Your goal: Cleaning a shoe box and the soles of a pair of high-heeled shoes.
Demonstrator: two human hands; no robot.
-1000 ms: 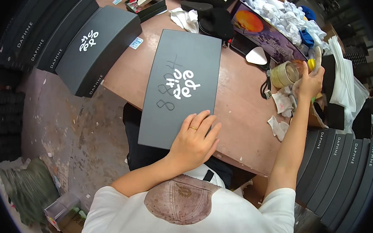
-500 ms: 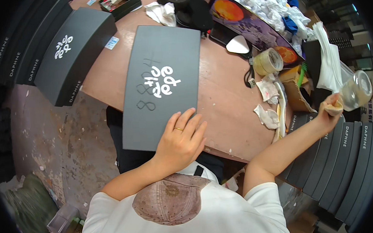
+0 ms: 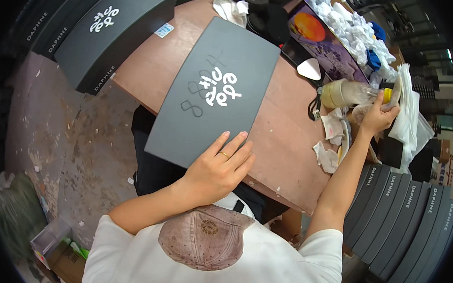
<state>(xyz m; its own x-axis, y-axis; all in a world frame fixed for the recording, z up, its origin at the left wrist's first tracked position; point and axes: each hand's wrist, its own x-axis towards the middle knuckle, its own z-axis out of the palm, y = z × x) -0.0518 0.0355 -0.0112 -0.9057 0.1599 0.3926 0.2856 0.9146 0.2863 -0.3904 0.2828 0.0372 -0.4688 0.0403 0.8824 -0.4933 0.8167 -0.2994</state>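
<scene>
A dark grey shoe box [image 3: 184,136] with white lettering and handwritten marks lies aslant across the near edge of the table. My left hand [image 3: 221,162] rests flat on its near right corner, fingers apart, a ring on one of them. Over at the right, my right hand [image 3: 379,116] grips a clear plastic bottle [image 3: 359,93] by its neck, at the yellow cap. The bottle lies nearly level, its base beside the yellowish tape roll [image 3: 335,93]. A greyish rag [image 3: 397,90] shows by my right fingers; whether I hold it too, I cannot tell.
More shoe boxes stand at the far left [image 3: 111,39] and low at the right [image 3: 391,204]. A purple carton [image 3: 324,50] full of crumpled white paper stands at the back right. White sheets [image 3: 409,115] hang beside my right hand. Scraps [image 3: 327,156] lie near the right table edge.
My right hand has brought the bottle leftward, from beyond the white sheets to the tape roll. The view has turned, so the table appears rotated. My left hand stays on the shoe box.
</scene>
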